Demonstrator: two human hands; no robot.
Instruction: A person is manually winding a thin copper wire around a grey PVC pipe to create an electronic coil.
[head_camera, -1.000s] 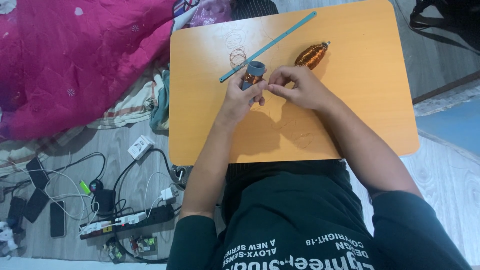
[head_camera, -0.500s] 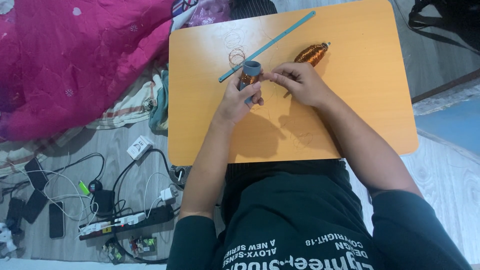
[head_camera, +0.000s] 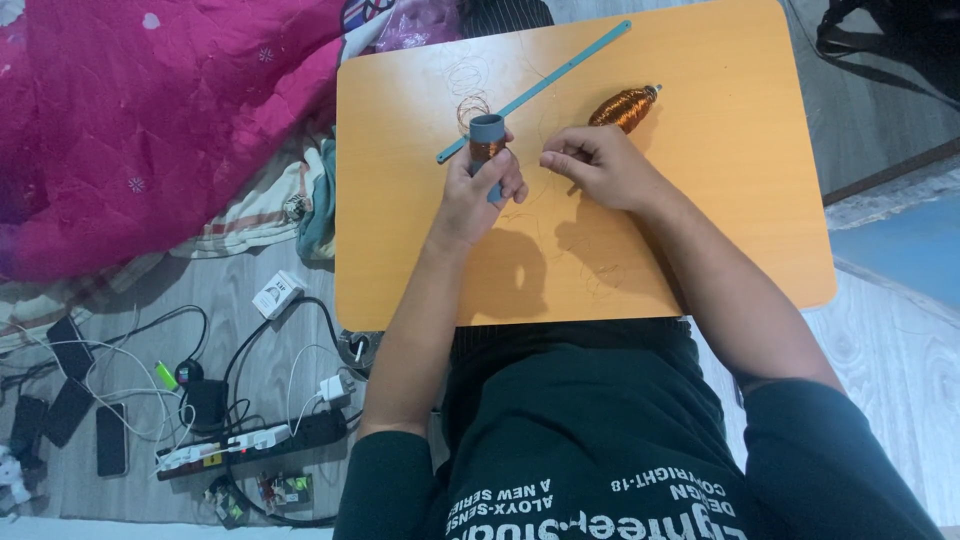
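- A grey tube (head_camera: 487, 140) partly wound with copper wire sat upper centre of the frame, gripped by your left hand (head_camera: 478, 190).
- Your right hand (head_camera: 590, 165) pinched thin wire beside it.
- Winding seemed underway; the next turn would call for steady tension.
- A copper spool (head_camera: 622, 106) lay behind on the orange table (head_camera: 400, 260).

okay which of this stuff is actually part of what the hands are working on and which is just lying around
In use: left hand gripping grey tube wound with copper wire; right hand pinching the fine strand; copper wire spool.
Lying about: blue strip, pink blanket, power strip, phones.
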